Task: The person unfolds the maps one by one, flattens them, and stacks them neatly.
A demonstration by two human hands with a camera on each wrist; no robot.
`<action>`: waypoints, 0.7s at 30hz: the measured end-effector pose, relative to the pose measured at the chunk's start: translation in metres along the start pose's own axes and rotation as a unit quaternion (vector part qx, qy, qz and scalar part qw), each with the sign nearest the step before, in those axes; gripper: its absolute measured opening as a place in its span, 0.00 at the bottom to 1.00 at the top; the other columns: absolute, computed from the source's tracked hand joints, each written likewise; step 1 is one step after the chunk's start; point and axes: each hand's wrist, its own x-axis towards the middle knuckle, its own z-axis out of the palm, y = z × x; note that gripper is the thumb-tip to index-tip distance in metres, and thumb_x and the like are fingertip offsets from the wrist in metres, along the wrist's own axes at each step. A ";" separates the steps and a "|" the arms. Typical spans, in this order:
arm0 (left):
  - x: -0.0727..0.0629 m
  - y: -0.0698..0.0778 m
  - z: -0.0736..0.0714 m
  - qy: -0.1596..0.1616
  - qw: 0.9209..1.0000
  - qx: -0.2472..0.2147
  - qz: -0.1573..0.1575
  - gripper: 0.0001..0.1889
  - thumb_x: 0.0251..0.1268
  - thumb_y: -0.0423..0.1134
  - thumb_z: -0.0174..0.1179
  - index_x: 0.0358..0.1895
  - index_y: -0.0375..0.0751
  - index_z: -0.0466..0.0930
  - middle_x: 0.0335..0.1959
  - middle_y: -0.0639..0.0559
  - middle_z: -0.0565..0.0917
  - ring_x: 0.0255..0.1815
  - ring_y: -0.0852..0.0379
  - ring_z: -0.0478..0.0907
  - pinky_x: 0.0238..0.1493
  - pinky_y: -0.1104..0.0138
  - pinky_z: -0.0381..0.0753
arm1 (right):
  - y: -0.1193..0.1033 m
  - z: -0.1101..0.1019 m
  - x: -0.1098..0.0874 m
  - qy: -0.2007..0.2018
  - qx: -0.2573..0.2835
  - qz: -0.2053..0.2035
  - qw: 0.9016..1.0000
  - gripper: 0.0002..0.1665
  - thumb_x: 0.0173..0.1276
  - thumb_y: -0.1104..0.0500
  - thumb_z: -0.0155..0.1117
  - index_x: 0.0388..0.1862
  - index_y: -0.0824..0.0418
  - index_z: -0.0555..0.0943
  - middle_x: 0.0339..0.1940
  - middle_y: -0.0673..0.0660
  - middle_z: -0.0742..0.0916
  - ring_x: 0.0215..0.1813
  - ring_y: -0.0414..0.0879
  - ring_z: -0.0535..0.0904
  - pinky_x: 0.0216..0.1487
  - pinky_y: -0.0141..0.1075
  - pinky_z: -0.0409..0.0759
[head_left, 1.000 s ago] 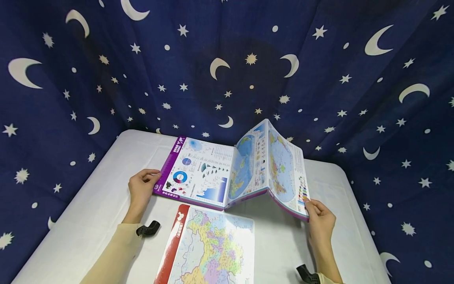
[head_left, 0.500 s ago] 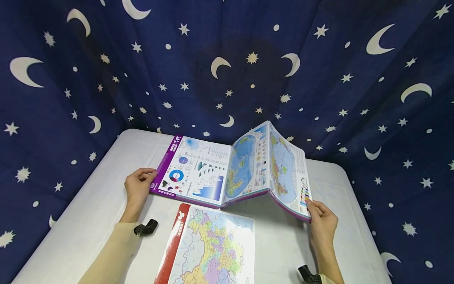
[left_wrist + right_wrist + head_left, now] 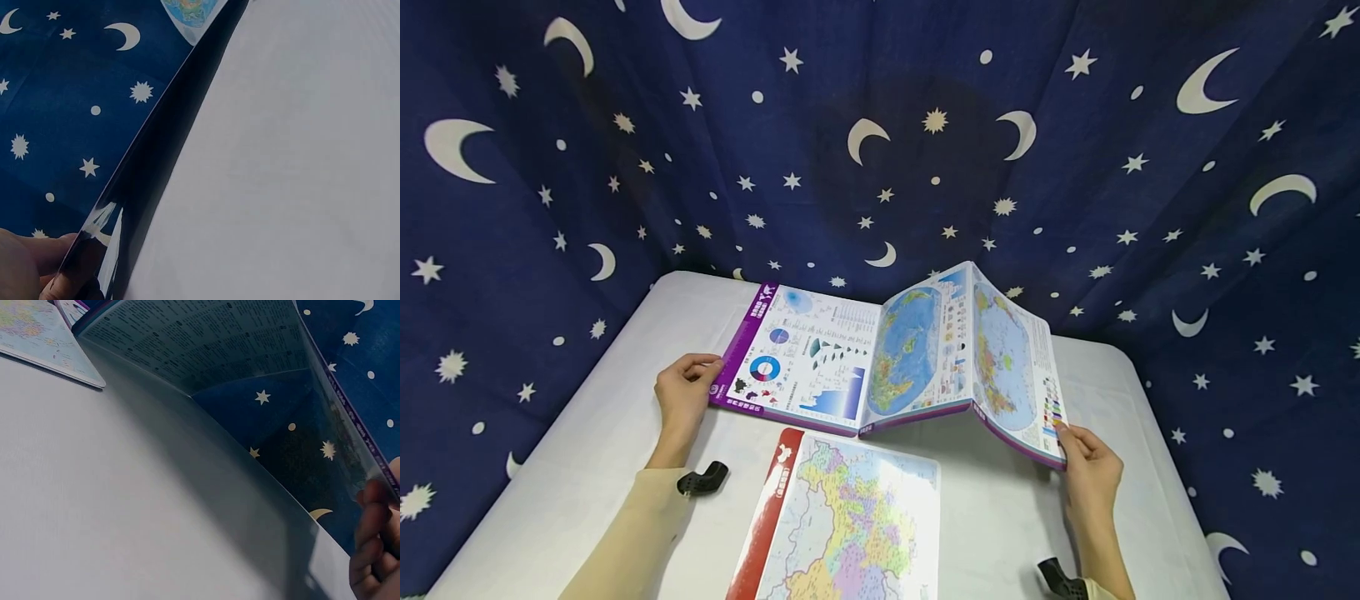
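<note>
**Folded world map being held at both ends over the counter**

So the person is holding a big fold-out map (image 3: 887, 358) with both hands. The left hand (image 3: 681, 400) is pinching the purple left edge of it, thumb on top, fingers curled under, so that grip is clamped on the map. In the left wrist view you're mostly seeing the dark glossy underside of the map (image 3: 156, 156) with a finger (image 3: 37, 256) tucked against it. The right hand (image 3: 1090, 467) is gripping the lower right corner, fingers curled round the edge, so that grip is clamped on it too. The right wrist view is showing the fingers (image 3: 372, 550) wrapped at the map's border, with the printed underside (image 3: 206, 344) arching above the counter.

The map itself is sitting toward the back of the white counter (image 3: 587, 442). Its left panel, the one with charts, is lying nearly flat. The middle and right panels are peaking up like a tent, with the fold ridge pointing up and the right end lifted off the counter.

A second map (image 3: 850, 525) with a red strip on its left side is lying flat nearer the person, just in front of the folded one and not touching either hand. A dark blue cloth (image 3: 880, 125) with moons and stars is hanging behind everything.
</note>
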 end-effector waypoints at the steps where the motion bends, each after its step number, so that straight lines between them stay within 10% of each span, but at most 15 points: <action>1: 0.000 0.000 -0.001 0.002 1.000 0.000 -0.001 0.08 0.68 0.38 0.73 0.44 0.38 0.90 0.26 0.45 0.89 0.23 0.68 0.76 0.32 0.75 0.70 | 0.000 0.000 0.001 0.000 -0.001 0.001 1.000 0.04 0.73 0.57 0.72 0.38 0.56 0.88 0.22 0.39 0.90 0.23 0.30 0.83 0.23 0.23 0.77; 21: 0.010 -0.007 -0.015 0.029 0.999 0.018 -0.021 0.10 0.73 0.41 0.69 0.48 0.38 0.89 0.26 0.54 0.89 0.28 0.67 0.77 0.35 0.74 0.71 | 0.007 -0.007 0.008 0.005 0.014 0.017 1.000 0.03 0.73 0.59 0.72 0.38 0.55 0.88 0.22 0.40 0.90 0.22 0.31 0.83 0.20 0.25 0.77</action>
